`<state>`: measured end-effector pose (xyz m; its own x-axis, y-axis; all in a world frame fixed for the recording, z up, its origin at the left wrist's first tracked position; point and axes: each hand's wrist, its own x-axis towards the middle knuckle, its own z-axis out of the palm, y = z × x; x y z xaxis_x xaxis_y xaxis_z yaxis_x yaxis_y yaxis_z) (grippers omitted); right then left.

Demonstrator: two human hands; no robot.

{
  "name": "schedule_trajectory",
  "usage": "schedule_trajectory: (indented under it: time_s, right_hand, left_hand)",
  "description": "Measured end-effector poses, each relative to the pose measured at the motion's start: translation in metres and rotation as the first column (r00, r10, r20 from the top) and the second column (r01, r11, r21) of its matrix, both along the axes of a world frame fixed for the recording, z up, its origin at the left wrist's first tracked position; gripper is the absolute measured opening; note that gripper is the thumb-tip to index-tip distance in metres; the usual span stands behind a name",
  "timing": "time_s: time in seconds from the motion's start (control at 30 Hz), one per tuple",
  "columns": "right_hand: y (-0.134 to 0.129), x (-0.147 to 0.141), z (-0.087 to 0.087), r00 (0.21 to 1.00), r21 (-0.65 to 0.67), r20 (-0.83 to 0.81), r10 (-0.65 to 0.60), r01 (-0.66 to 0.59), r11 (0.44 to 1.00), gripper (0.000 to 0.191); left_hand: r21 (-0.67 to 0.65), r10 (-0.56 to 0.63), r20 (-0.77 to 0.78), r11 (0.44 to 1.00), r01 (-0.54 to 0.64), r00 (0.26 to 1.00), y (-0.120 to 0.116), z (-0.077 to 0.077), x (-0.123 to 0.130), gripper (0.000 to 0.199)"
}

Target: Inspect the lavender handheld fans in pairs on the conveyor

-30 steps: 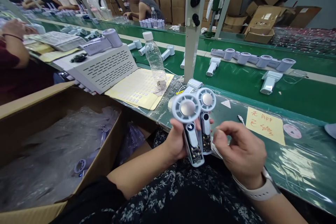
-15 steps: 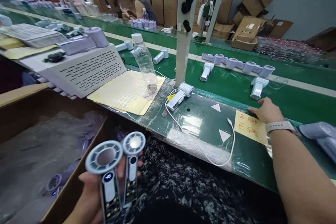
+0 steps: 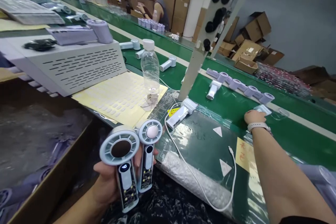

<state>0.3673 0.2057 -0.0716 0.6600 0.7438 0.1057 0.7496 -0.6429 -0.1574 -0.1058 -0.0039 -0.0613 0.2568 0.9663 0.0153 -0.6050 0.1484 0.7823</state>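
Note:
My left hand (image 3: pixel 106 183) is closed around two light-blue handheld fans, a larger-looking one (image 3: pixel 127 182) with a lit display and a second one (image 3: pixel 146 168) beside it. Both have round slotted heads up and circuit boards showing in their handles. Out on the green belt, my right hand (image 3: pixel 254 116) is closed over the handle of another light-blue fan (image 3: pixel 264 109); its fingertips are hidden. A further light-blue fan (image 3: pixel 181 113) lies on the work surface beside a white charging cable (image 3: pixel 202 196).
A metal post (image 3: pixel 195 66) rises between bench and belt. A plastic bottle (image 3: pixel 150 66) stands on yellow sticker sheets (image 3: pixel 112 94) beside a vented box (image 3: pixel 89 63). Purple fans (image 3: pixel 235 84) line the belt. An open carton (image 3: pixel 65 168) sits lower left. Across the belt is a person (image 3: pixel 160 7).
My right hand has moved forward from the bench edge onto the light-blue fan on the belt. My left hand has risen with its two fans. The view has tilted and shifted.

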Motion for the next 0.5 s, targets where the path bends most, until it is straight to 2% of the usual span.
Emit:
schedule_trajectory:
  time_s: [0.13,0.2,0.27,0.37,0.43,0.5]
  right_hand:
    - [0.048,-0.081,-0.015,0.997,-0.026,-0.029,0.07,-0.07,0.997,0.038]
    - [0.057,-0.117,-0.017,0.992,-0.031,-0.042,0.118,-0.12,0.992,0.045]
    - [0.056,-0.138,-0.009,0.985,-0.033,-0.06,0.164,-0.166,0.985,0.057]
    - [0.038,-0.133,0.01,0.959,-0.015,-0.081,0.27,-0.272,0.962,0.073]
    - [0.013,-0.117,0.018,0.917,0.016,-0.068,0.393,-0.393,0.92,0.069]
    - [-0.023,-0.103,0.017,0.839,0.077,-0.019,0.544,-0.541,0.837,0.059]
  left_hand:
    - [-0.012,0.07,0.084,0.998,-0.069,0.994,0.004,0.005,0.006,0.065]
    - [-0.019,0.096,0.136,0.995,-0.095,0.986,0.005,0.014,0.012,0.063]
    - [-0.047,0.08,0.195,0.996,-0.072,0.977,0.006,0.022,0.017,0.064]
    - [-0.075,0.037,0.275,0.997,-0.017,0.961,0.005,0.032,0.02,0.068]
    - [-0.074,0.011,0.312,0.997,0.013,0.95,0.005,0.034,0.021,0.068]
    - [-0.077,-0.018,0.346,0.996,0.047,0.938,0.007,0.034,0.025,0.067]
